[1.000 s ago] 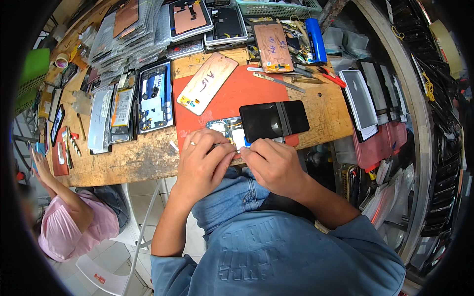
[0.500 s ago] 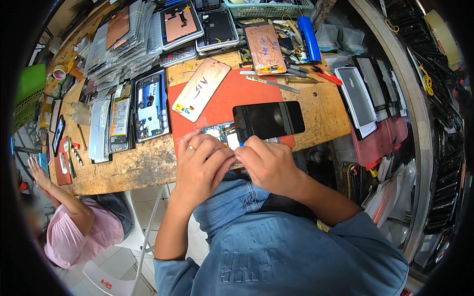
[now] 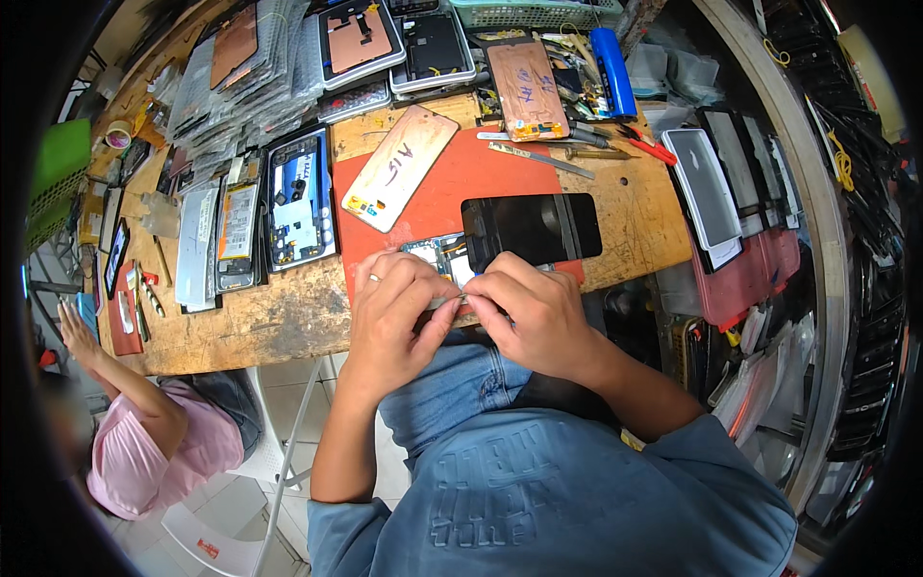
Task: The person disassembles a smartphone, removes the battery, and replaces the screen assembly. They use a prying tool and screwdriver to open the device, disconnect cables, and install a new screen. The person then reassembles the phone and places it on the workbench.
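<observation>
At the near edge of the bench, my left hand [image 3: 396,313] and my right hand [image 3: 534,308] meet with their fingertips nearly touching. Both are closed in a pinch; whatever lies between the fingers is too small and hidden to name. Just beyond them is an opened phone [image 3: 423,252], its circuit board partly showing and the rest covered by my hands. A black phone screen [image 3: 519,231] lies over the phone's right part. Under these spreads a red work mat [image 3: 461,173]. Behind my left hand rests a copper-backed display panel [image 3: 401,165] with handwriting on it.
A blue phone frame [image 3: 298,202] and a phone with its battery exposed [image 3: 237,221] lie left. Beyond the mat are a metal ruler-like strip [image 3: 543,159], red-handled pliers [image 3: 650,146] and a blue cylinder [image 3: 612,75]. Another person [image 3: 159,433] sits at the left.
The view has shifted slightly, moving the bench things a little to the right. A small blue bit beside my right fingertips no longer shows. My hands stay pinched together.
</observation>
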Available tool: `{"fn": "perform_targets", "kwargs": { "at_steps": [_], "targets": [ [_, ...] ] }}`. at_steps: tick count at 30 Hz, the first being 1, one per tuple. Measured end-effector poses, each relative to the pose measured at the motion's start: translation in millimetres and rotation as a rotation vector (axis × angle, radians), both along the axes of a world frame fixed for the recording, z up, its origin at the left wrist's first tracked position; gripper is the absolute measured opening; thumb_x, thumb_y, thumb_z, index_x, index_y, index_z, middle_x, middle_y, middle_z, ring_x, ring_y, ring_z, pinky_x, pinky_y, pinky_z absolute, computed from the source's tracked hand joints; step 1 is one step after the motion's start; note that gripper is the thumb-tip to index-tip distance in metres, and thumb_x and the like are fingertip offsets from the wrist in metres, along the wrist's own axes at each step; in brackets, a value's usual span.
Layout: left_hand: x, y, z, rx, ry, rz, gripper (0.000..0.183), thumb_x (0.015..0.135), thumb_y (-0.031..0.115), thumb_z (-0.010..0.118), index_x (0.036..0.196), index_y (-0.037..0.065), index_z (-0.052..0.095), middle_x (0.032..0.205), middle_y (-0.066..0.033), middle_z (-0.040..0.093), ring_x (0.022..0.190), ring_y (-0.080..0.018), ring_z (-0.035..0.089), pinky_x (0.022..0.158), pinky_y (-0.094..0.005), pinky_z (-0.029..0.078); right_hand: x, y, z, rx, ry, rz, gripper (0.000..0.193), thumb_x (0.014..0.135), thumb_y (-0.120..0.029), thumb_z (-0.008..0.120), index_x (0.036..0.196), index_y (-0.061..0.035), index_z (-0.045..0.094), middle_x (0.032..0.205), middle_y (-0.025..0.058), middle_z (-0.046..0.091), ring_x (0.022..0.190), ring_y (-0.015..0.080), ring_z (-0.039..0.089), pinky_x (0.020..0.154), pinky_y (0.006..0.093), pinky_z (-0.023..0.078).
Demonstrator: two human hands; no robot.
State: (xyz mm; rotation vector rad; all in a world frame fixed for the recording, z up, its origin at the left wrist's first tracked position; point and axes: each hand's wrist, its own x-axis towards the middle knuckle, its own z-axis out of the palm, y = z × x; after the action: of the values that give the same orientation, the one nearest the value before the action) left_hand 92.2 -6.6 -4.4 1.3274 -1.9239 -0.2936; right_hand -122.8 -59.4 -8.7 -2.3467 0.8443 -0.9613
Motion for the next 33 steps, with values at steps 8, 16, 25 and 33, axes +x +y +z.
{"fn": "perform_targets", "kwargs": {
  "at_steps": [8,16,25,33],
  "targets": [
    [-0.5,1.2,-2.1,0.017,-0.001,0.018,0.016,0.085,0.009,0.086,0.098,0.011,0.075,0.098,-0.0043,0.069,0.101,-0.0284,0.067,0.104,-0.0492,0.045,0.3,-0.7,-1.3,-0.040,0.028,0.008,0.016,0.092,-0.011,0.083,0.103,-0.0074,0.071,0.091,0.0071,0.063,0.068,0.0282,0.071,0.059,0.0415,0.054],
    [-0.2,0.2,3.1,0.032,-0.008,0.015,0.016,0.085,0.009,0.085,0.097,0.011,0.075,0.098,-0.0041,0.069,0.102,-0.0277,0.068,0.104,-0.0484,0.044,0.1,0.0,-0.8,-0.043,0.005,0.016,0.019,0.090,-0.009,0.084,0.105,-0.0064,0.073,0.093,0.0075,0.064,0.069,0.0280,0.071,0.060,0.0409,0.055],
    [-0.6,2.3,0.3,0.025,-0.040,0.013,0.018,0.083,0.008,0.085,0.096,0.011,0.074,0.099,-0.0030,0.070,0.104,-0.0266,0.069,0.104,-0.0484,0.044,-69.4,-38.6,17.5,-0.136,-0.123,-0.374,0.014,0.097,0.004,0.076,0.110,-0.0008,0.078,0.083,0.0050,0.069,0.065,0.0123,0.061,0.058,0.0266,0.047],
    [-3.0,1.4,4.0,0.022,-0.058,0.004,0.022,0.078,0.005,0.085,0.096,0.011,0.075,0.100,-0.0037,0.071,0.104,-0.0269,0.070,0.105,-0.0486,0.044,-151.2,-123.6,-30.6,0.340,-0.488,-0.587,0.009,0.107,-0.006,0.074,0.111,0.0023,0.078,0.089,-0.0049,0.071,0.073,-0.0010,0.056,0.063,0.0187,0.046]
  ]
}}
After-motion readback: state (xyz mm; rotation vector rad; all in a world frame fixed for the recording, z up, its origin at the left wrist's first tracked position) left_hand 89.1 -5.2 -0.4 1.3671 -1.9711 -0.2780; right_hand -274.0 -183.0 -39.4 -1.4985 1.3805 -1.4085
